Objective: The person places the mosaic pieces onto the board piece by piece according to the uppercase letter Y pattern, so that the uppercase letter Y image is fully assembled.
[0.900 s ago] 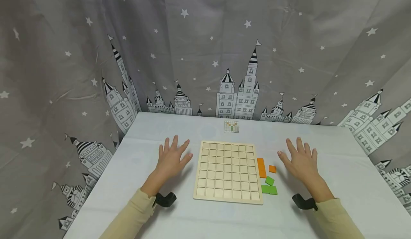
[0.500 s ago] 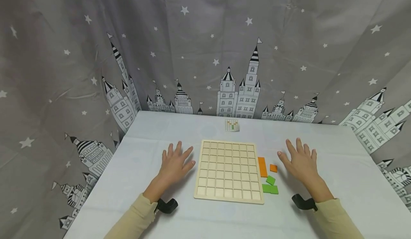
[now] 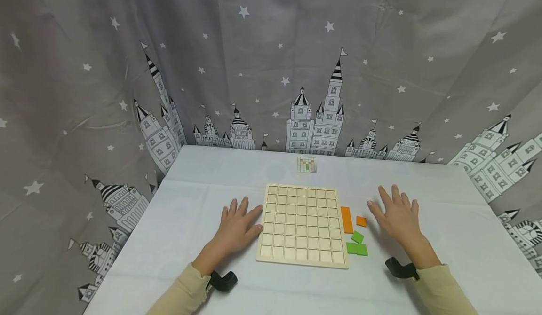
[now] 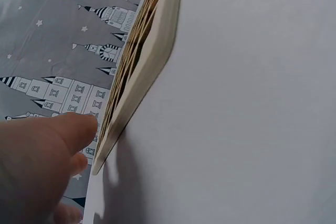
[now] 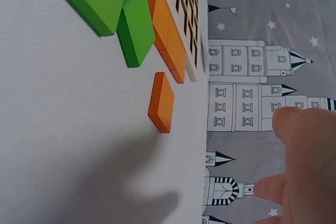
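A pale wooden grid board (image 3: 301,221) lies flat on the white table. My left hand (image 3: 236,229) is at its left edge, fingers spread, index finger and thumb reaching the rim; whether they touch it I cannot tell. In the left wrist view the thumb (image 4: 79,129) is beside the board's side. My right hand (image 3: 397,217) hovers with spread fingers right of the tiles, holding nothing. Its nearest tile is a small orange square (image 3: 361,221). Left of that, orange tiles in a row (image 3: 346,219) lie along the board's right edge. A green square (image 3: 357,237) and green tiles (image 3: 357,248) lie nearer me.
Behind the board a small paper card (image 3: 306,164) with a printed coloured grid lies on the table (image 3: 237,169). A grey curtain (image 3: 254,47) with castles and stars hangs along the back and sides. Black wrist mounts (image 3: 224,282) protrude below both hands.
My left hand has moved right and toward me, from beside the board to its left edge. The right hand has barely moved, and the board and tiles lie as before.
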Tool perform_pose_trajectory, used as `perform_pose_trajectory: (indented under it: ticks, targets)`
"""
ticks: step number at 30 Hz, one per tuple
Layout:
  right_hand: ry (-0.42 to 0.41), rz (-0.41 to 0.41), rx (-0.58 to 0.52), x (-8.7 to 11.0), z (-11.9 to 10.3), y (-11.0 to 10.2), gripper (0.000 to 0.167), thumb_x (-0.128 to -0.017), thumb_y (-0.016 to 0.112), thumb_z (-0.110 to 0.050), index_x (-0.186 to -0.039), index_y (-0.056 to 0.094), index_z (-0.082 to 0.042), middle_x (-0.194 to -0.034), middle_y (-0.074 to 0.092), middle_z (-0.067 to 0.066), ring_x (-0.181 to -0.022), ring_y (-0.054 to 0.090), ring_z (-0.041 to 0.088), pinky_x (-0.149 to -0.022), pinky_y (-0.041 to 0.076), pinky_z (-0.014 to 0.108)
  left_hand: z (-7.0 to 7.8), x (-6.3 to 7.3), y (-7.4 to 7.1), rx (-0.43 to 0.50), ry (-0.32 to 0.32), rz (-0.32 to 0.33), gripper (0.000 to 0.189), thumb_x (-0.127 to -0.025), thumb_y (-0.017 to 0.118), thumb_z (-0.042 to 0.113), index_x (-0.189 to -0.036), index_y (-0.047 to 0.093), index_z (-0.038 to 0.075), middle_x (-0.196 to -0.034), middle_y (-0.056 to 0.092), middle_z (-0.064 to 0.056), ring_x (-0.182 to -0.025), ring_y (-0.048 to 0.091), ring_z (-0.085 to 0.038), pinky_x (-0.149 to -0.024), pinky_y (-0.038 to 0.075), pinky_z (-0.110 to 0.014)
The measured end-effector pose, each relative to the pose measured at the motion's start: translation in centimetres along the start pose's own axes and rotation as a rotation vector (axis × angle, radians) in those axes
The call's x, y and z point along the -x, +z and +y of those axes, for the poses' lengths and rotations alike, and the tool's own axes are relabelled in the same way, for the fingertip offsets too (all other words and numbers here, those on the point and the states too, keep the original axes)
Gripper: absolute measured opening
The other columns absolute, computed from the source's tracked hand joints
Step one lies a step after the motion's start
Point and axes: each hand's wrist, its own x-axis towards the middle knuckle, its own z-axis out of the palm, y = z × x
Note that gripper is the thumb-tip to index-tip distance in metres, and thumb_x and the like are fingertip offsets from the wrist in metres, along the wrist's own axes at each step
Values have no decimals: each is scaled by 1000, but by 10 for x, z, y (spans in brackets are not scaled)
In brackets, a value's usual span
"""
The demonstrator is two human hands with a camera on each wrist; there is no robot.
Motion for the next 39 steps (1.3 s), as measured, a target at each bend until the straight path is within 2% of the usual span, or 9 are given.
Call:
perform_pose_trajectory:
  ticks: [10,19,25,39]
  targets:
    - [-8,14,-10,4,3,-1,71,-105,45,-45,-155,32,4,-160,17,42,-142,20,65,-116,8,79,0,2,6,1,33,-13,48,-100,61,31,-146,58,17,-159,37,-31,-148,25,-62,-113,21,-78]
    - [2,-3,-10,4,6,-6,74,-106,40,-50,-155,31,4,-159,16,43,-141,20,65,-115,8,79,-4,3,13,13,44,45,48,-99,62,32,-144,60,17,-158,40,-29,-149,25,-59,-115,20,-77]
    - [-5,3,-19,5,9,-9,75,-106,37,-52,-155,32,5,-158,17,44,-140,22,65,-114,10,80,-6,5,16,23,29,59,49,-98,62,33,-145,60,18,-159,38,-29,-150,24,-58,-117,18,-76]
    - [-20,38,-39,12,13,-4,70,-105,45,-42,-153,35,7,-156,23,45,-140,28,65,-112,18,80,-5,7,18,28,49,84,48,-98,62,34,-143,61,17,-157,42,-28,-148,27,-59,-115,20,-76]
